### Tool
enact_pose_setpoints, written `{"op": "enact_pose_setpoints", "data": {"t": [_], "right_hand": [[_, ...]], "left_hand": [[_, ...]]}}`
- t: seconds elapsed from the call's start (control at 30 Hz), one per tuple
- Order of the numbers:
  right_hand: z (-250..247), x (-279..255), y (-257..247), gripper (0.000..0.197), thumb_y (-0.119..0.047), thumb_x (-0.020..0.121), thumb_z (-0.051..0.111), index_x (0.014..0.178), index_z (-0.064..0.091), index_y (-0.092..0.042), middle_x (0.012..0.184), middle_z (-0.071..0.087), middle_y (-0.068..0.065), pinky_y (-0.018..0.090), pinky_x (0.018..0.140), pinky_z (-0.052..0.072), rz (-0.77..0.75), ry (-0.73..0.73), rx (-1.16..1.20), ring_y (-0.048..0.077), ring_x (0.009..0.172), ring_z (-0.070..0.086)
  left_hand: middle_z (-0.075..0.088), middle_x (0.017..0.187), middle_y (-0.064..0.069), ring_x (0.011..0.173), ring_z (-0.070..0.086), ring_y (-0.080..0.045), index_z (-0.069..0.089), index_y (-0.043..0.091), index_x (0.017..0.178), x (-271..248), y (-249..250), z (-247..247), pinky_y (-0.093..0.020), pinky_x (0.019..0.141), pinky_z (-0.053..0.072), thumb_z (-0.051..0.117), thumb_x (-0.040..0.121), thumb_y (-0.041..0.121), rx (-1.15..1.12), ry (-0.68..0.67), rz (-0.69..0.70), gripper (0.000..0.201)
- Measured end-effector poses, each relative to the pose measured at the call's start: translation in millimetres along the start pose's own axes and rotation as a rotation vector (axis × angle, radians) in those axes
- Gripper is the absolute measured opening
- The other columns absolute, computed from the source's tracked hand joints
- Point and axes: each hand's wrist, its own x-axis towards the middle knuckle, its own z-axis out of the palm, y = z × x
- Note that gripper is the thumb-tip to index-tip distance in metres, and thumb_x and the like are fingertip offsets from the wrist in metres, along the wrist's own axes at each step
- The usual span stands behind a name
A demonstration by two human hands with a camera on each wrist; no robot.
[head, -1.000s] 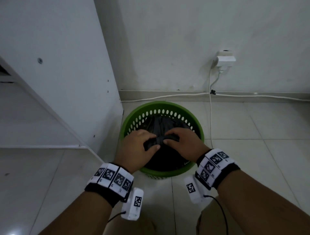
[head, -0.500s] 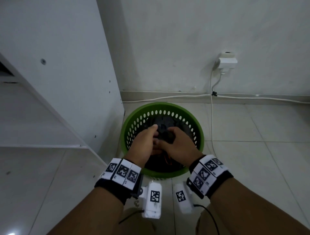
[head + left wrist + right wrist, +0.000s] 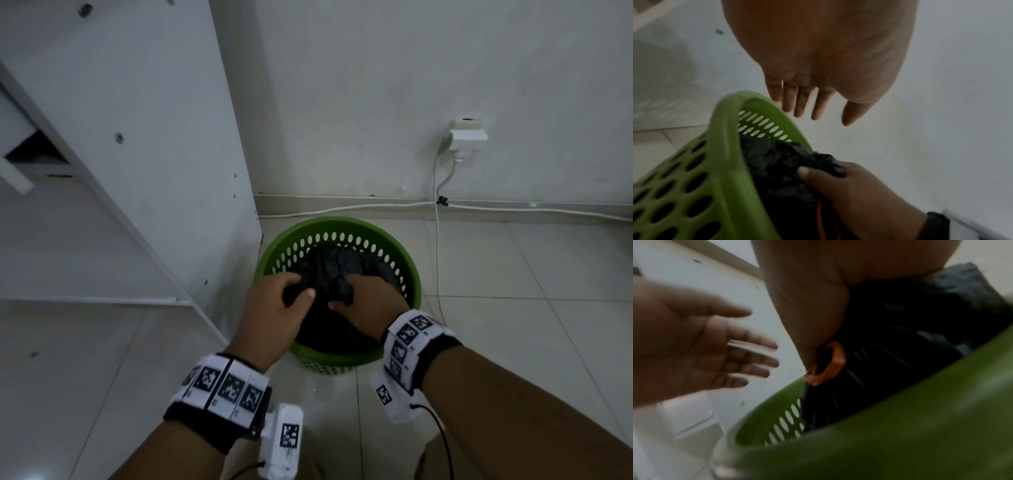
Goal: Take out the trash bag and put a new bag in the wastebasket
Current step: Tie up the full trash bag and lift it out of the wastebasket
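Nearest, at lower centre, the right hand (image 3: 366,301) pinches the bunched neck of the black trash bag (image 3: 335,267); the left hand (image 3: 274,311) beside it seems to thumb the bag from above, yet both wrist views show its fingers straight, so I cannot tell; beyond, the bag sits inside the green wastebasket (image 3: 342,222).

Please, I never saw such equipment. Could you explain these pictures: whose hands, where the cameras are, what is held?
No machine: a person works with bare hands. One camera sits on the head and looks down; one white camera hangs under each wrist and looks along the fingers. On the tiled floor stands a green wastebasket with a black trash bag inside. The right hand grips the gathered bag top. The left hand seems to pinch it in the head view, yet looks open in both wrist views.
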Motion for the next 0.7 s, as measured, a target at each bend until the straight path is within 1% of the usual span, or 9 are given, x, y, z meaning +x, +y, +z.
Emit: {"op": "enact_pose_setpoints", "data": {"t": [0.07, 0.13, 0.17, 0.23, 0.3, 0.4, 0.5, 0.6, 0.7], "right_hand": [[-2.6, 1.6, 6.7, 0.04, -0.048, 0.09, 0.062, 0.09, 0.066, -0.008, 0.09, 0.07, 0.004, 0.031, 0.075, 0.05, 0.003, -0.012, 0.157, 0.021, 0.084, 0.064], [-1.1, 0.2, 10.3, 0.046, -0.046, 0.091, 0.061, 0.084, 0.069, -0.002, 0.083, 0.072, 0.01, 0.033, 0.073, 0.051, 0.019, -0.006, 0.29, 0.022, 0.078, 0.066], [1.3, -1.1, 10.8, 0.046, -0.046, 0.092, 0.061, 0.085, 0.071, -0.002, 0.084, 0.073, 0.01, 0.034, 0.075, 0.052, 0.032, -0.002, 0.347, 0.02, 0.078, 0.067], [6.8, -4.3, 9.6, 0.041, -0.046, 0.091, 0.062, 0.09, 0.075, -0.008, 0.089, 0.075, 0.005, 0.036, 0.082, 0.056, 0.058, 0.007, 0.454, 0.017, 0.084, 0.068], [9.3, -8.3, 7.3, 0.038, -0.045, 0.091, 0.064, 0.096, 0.076, -0.009, 0.095, 0.076, 0.004, 0.039, 0.088, 0.056, 0.099, 0.051, 0.578, 0.017, 0.089, 0.069], [7.4, -13.2, 3.7, 0.035, -0.044, 0.091, 0.065, 0.095, 0.076, -0.011, 0.093, 0.076, 0.002, 0.041, 0.088, 0.056, 0.103, 0.114, 0.667, 0.016, 0.087, 0.069], [7.6, -16.4, -0.5, 0.043, -0.047, 0.093, 0.059, 0.09, 0.074, -0.007, 0.087, 0.076, 0.005, 0.041, 0.083, 0.057, 0.032, 0.113, 0.59, 0.017, 0.082, 0.069], [8.6, -19.0, 1.0, 0.046, -0.05, 0.094, 0.057, 0.091, 0.072, -0.006, 0.087, 0.075, 0.005, 0.042, 0.083, 0.056, 0.011, 0.112, 0.589, 0.016, 0.082, 0.069], [10.4, -25.0, 2.0, 0.039, -0.047, 0.094, 0.059, 0.091, 0.074, -0.011, 0.089, 0.076, 0.0, 0.039, 0.085, 0.056, -0.014, 0.113, 0.603, 0.01, 0.084, 0.069]], "left_hand": [[0.063, 0.109, 0.001, 0.1, 0.059, -0.012, 0.065, 0.017, 0.116, -11.0, -16.8, -1.9, -0.025, 0.082, 0.048, 0.071, 0.085, 0.044, 0.125, 0.123, 0.001, 0.042], [0.057, 0.12, -0.001, 0.113, 0.054, -0.015, 0.058, 0.021, 0.126, -24.7, -30.4, 3.5, -0.031, 0.093, 0.048, 0.077, 0.071, 0.056, 0.141, 0.068, -0.034, 0.067], [0.051, 0.128, -0.001, 0.119, 0.048, -0.015, 0.051, 0.024, 0.134, -30.4, -34.6, 7.5, -0.033, 0.101, 0.045, 0.08, 0.063, 0.061, 0.139, 0.022, -0.042, 0.085], [0.043, 0.138, 0.0, 0.128, 0.038, -0.016, 0.038, 0.026, 0.144, -34.1, -44.9, 15.7, -0.034, 0.108, 0.039, 0.081, 0.046, 0.072, 0.153, -0.025, -0.06, 0.116], [0.042, 0.142, 0.002, 0.132, 0.035, -0.016, 0.031, 0.029, 0.147, -32.5, -50.4, 19.0, -0.033, 0.111, 0.038, 0.084, 0.034, 0.076, 0.126, -0.058, -0.103, 0.133], [0.046, 0.143, 0.008, 0.134, 0.04, -0.016, 0.026, 0.029, 0.149, -30.4, -55.1, 25.0, -0.038, 0.111, 0.044, 0.093, 0.031, 0.064, 0.015, -0.096, -0.114, 0.139], [0.053, 0.141, 0.012, 0.132, 0.051, -0.016, 0.031, 0.037, 0.147, -31.4, -60.2, 33.2, -0.045, 0.105, 0.051, 0.099, 0.035, 0.054, -0.181, 0.024, -0.077, 0.132], [0.054, 0.142, 0.01, 0.133, 0.052, -0.018, 0.033, 0.04, 0.148, -33.6, -66.6, 39.7, -0.051, 0.104, 0.051, 0.101, 0.043, 0.043, -0.333, 0.076, -0.061, 0.126], [0.051, 0.143, 0.009, 0.135, 0.049, -0.021, 0.025, 0.04, 0.151, -35.3, -74.3, 44.2, -0.053, 0.104, 0.049, 0.1, 0.042, 0.049, -0.314, 0.057, -0.082, 0.133]]}}
